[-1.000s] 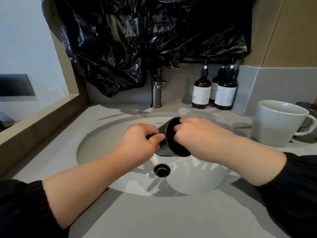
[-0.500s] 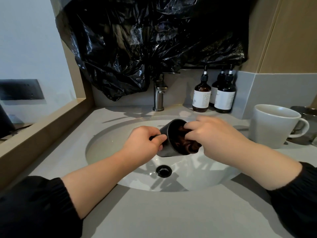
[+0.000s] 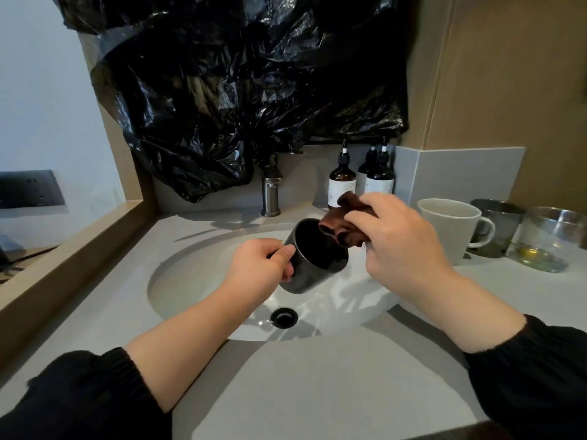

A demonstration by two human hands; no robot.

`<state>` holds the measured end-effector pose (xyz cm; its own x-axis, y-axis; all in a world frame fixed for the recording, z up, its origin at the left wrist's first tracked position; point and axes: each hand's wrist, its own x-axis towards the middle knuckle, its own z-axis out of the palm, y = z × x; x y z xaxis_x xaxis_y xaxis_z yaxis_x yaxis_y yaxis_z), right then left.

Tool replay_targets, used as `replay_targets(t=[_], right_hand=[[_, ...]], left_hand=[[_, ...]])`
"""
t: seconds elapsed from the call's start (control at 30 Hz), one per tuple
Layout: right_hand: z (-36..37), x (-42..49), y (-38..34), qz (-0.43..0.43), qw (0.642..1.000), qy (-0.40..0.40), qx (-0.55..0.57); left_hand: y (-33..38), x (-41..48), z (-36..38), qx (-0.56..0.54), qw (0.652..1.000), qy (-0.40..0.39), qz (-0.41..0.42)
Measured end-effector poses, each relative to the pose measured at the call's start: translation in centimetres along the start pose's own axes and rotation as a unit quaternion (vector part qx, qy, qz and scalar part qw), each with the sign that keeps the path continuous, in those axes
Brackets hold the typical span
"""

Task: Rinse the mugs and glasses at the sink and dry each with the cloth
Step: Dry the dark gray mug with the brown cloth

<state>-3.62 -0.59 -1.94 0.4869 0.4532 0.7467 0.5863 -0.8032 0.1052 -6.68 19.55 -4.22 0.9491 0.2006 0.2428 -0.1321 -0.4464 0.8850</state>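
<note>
My left hand (image 3: 260, 265) grips a dark grey mug (image 3: 313, 265) by its handle side, holding it tilted above the white sink basin (image 3: 197, 281) with its mouth facing up and right. My right hand (image 3: 400, 242) holds a bunched dark brown cloth (image 3: 346, 223) just above and to the right of the mug's rim, outside the mug. On the counter to the right stand a white mug (image 3: 451, 230), a dark metallic cup (image 3: 498, 227) and a clear glass (image 3: 549, 239) with a little yellowish liquid at the bottom.
A steel faucet (image 3: 270, 192) stands behind the basin, partly under black plastic sheeting (image 3: 238, 90). Three brown pump bottles (image 3: 341, 182) sit at the back right. The drain (image 3: 283, 317) is open. A wooden ledge (image 3: 63, 255) borders the grey counter (image 3: 317, 392) on the left.
My right hand has drawn the cloth up and out of the mug, which it was wiping inside before. The mug has tipped more upright in my left hand.
</note>
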Motion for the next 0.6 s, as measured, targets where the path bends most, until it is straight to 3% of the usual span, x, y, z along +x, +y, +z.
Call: replay_targets(t=[0.13, 0.3, 0.43, 0.6], right_hand=[[-4.1, -3.3, 2.3, 0.133, 0.986, 0.068, 0.077], [-9.3, -7.2, 8.0, 0.262, 0.961, 0.079, 0.029], [-11.1, -10.6, 12.2, 0.363, 0.929, 0.063, -0.032], [-12.1, -13.9, 16.4, 0.459, 0.881, 0.074, -0.087]], left_hand=[[1.1, -1.1, 1.9, -0.052, 0.998, -0.032, 0.004], [5.0, -2.1, 6.2, -0.171, 0.982, -0.079, 0.001], [8.9, -3.2, 10.7, -0.271, 0.953, -0.120, -0.054], [13.2, -4.7, 16.1, -0.296, 0.925, -0.163, -0.172]])
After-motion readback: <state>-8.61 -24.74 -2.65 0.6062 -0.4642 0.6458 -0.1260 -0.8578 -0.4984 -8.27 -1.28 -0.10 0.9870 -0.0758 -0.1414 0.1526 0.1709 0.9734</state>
